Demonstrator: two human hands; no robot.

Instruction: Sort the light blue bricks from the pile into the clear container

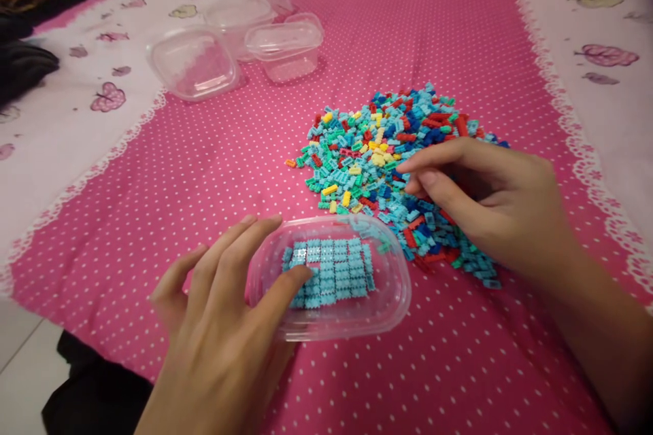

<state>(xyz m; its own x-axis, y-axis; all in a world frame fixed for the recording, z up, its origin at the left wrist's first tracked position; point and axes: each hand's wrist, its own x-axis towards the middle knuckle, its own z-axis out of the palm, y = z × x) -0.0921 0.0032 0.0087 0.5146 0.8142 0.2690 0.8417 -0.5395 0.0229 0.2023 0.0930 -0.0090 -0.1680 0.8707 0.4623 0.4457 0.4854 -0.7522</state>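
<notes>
Light-blue interlocking plastic bricks [352, 268] are laid in rows inside a clear oblong plastic container [394, 279], its long axis running left to right, on the near side of a multicoloured brick pile [370, 149]. The pile is overhung by the right hand [505, 207], thumb and forefinger slightly parted, nothing visible between; the rows are touched by the left hand [222, 309], thumb inside, fingers spread.
</notes>
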